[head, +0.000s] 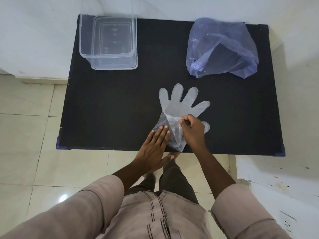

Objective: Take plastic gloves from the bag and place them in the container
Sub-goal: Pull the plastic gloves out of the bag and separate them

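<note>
A clear plastic glove (179, 104) lies flat on the black table (120, 104), fingers spread and pointing away from me. Its cuff end is lifted and creased near the table's front edge. My right hand (192, 131) pinches the cuff film between thumb and fingers. My left hand (153, 149) lies flat, fingers together, with its fingertips pressing on the left side of the cuff. The bluish plastic bag (222, 47) sits crumpled and open at the back right. The clear rectangular container (107, 42) stands at the back left and looks empty.
The table stands on a pale tiled floor (25, 135), against a white wall at the back. A white ledge with a wall socket (287, 224) is at the lower right. My own legs and shirt fill the lower middle.
</note>
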`<action>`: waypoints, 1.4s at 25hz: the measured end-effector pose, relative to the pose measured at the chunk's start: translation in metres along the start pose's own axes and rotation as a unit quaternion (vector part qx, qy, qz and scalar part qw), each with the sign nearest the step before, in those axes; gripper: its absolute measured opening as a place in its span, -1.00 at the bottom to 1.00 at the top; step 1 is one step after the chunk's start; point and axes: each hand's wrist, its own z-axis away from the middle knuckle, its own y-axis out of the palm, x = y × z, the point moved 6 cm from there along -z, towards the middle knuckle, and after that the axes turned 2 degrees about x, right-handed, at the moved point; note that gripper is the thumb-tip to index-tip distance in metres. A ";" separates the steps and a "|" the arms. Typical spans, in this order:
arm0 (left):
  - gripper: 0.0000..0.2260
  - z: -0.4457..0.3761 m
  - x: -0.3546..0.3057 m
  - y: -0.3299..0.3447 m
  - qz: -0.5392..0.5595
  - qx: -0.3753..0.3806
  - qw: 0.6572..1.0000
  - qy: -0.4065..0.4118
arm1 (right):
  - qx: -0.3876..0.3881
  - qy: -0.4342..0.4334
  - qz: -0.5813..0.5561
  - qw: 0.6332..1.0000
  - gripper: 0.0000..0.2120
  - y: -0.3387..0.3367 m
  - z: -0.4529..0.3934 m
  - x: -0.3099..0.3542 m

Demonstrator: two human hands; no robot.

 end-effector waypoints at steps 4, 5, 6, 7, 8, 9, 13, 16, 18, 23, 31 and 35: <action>-0.25 0.000 0.003 0.004 -0.004 0.008 1.000 0.009 | 0.023 0.004 0.010 1.000 -0.78 -0.001 0.002 -0.001; -0.25 0.001 0.004 0.005 -0.005 0.006 1.000 0.012 | 0.025 -0.001 -0.012 1.000 -0.84 -0.003 0.003 0.000; -0.26 0.001 0.004 0.005 -0.007 0.005 1.000 0.013 | 0.025 -0.002 -0.031 0.999 -0.87 -0.005 0.005 0.001; -0.26 0.000 0.004 0.005 -0.011 0.003 1.000 0.014 | 0.022 -0.005 -0.034 0.999 -0.87 -0.007 0.006 0.002; -0.26 0.000 0.004 0.005 -0.014 0.004 1.000 0.013 | 0.016 -0.004 -0.023 1.000 -0.84 -0.008 0.005 0.002; -0.26 -0.001 0.004 0.006 -0.014 0.007 1.000 0.011 | 0.009 0.000 -0.009 1.000 -0.79 -0.010 0.003 0.004; -0.26 -0.001 0.004 0.004 -0.017 0.030 0.999 0.007 | -0.024 -0.001 -0.009 1.000 -0.78 -0.033 -0.006 0.012; -0.26 -0.001 0.002 0.001 -0.032 0.034 0.999 0.005 | -0.044 -0.018 0.001 0.999 -0.86 -0.059 -0.013 0.018; -0.26 0.000 0.000 -0.003 -0.034 0.036 0.999 0.009 | -0.056 -0.022 0.004 0.998 -0.88 -0.074 -0.020 0.022; -0.23 0.000 -0.001 -0.007 -0.036 0.046 0.998 0.012 | -0.079 -0.019 -0.007 0.997 -0.88 -0.103 -0.034 0.036; -0.19 -0.003 0.004 -0.007 -0.050 0.106 0.993 0.030 | -0.128 -0.078 0.019 0.988 -0.90 -0.147 -0.054 0.079; -0.19 -0.003 0.004 -0.007 -0.051 0.120 0.991 0.030 | -0.150 -0.101 0.052 0.982 -0.86 -0.166 -0.063 0.093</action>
